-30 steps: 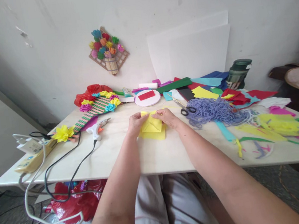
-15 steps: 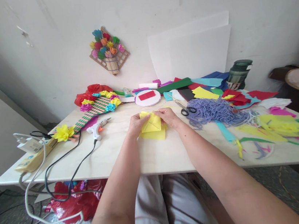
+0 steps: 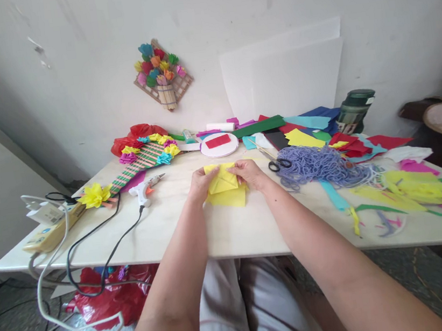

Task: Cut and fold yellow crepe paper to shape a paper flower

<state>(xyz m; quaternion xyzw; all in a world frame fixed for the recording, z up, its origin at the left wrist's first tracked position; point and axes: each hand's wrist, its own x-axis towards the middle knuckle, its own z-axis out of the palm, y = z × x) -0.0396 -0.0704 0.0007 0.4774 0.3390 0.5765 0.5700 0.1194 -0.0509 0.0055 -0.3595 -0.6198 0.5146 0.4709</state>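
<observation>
A folded yellow paper [image 3: 223,181] lies on top of a second yellow sheet [image 3: 229,199] in the middle of the pale table [image 3: 229,229]. My left hand [image 3: 198,185] pinches the folded paper's left edge. My right hand [image 3: 250,173] pinches its right edge, fingers pressed on the fold. Both hands rest low over the table, close together.
A white glue gun [image 3: 145,188] with a black cord lies to the left, near a power strip [image 3: 48,234] and a flower-decorated mat [image 3: 142,158]. Black scissors [image 3: 278,164] and a pile of purple yarn [image 3: 319,166] sit to the right, among several coloured paper scraps. A green bottle [image 3: 354,110] stands at the back.
The folded flap of the yellow paper has been flattened down; my fingers have shifted slightly inward along its top edge.
</observation>
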